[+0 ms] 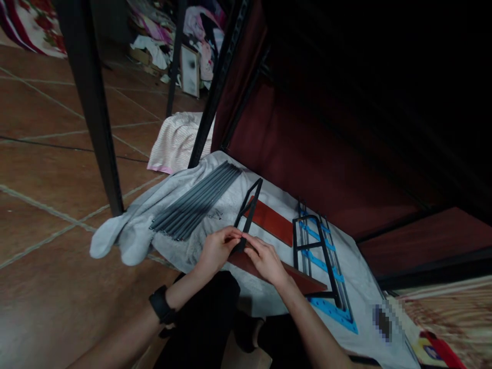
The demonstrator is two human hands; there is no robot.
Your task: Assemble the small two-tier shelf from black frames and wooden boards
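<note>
A black metal frame (251, 215) stands on edge in front of me, its near end between my hands. My left hand (218, 250) is closed around that end from the left. From the other side, my right hand (265, 259) pinches the same spot; the fingertips of both meet and hide any small part there. Left of the frame lies a row of several grey metal tubes (196, 200), with a few tiny screws (216, 213) beside them. Two reddish-brown boards (271, 220) lie flat to the right. A second black frame (326, 251) rests over blue slatted pieces (325, 264).
A grey-white blanket (169, 195) covers the low surface under the parts. Dark metal posts (94, 118) rise at the left. Behind stands a dark red panel (307, 154). A striped cloth (177, 141) and piled clothes (154, 51) lie farther off on the tiled floor (38, 215).
</note>
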